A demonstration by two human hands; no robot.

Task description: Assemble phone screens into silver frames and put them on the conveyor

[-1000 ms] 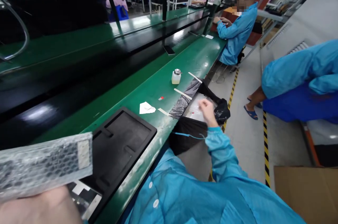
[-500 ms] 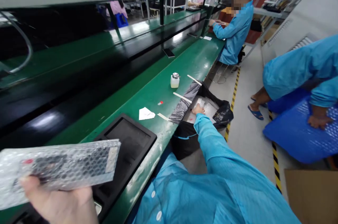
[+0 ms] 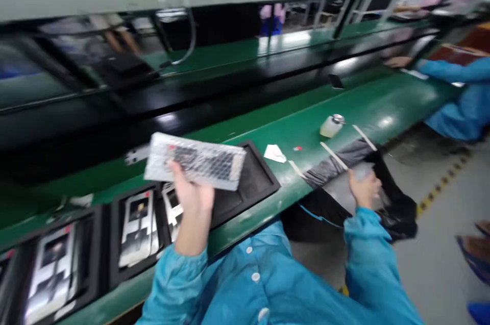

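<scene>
My left hand (image 3: 189,193) is closed on a flat item wrapped in bubble wrap (image 3: 195,160), held above an empty black tray (image 3: 250,182) on the green bench (image 3: 306,131). My right hand (image 3: 362,188) hangs over the black bin bag (image 3: 386,197) at the bench edge. It is smeared by motion, and I cannot make out its fingers or anything in them. Black trays with white-backed parts (image 3: 138,225) lie in a row at the lower left.
A small white dispenser bottle (image 3: 331,125), a scrap of white paper (image 3: 274,153) and white tape strips (image 3: 333,154) lie on the bench. A co-worker's blue sleeve (image 3: 447,71) rests on the bench at the far right. Yellow-black floor tape (image 3: 444,182) runs beside the bench.
My view has swung left. My left hand has carried the bubble-wrapped item up and over the trays. My right hand has lifted out of the bin bag.
</scene>
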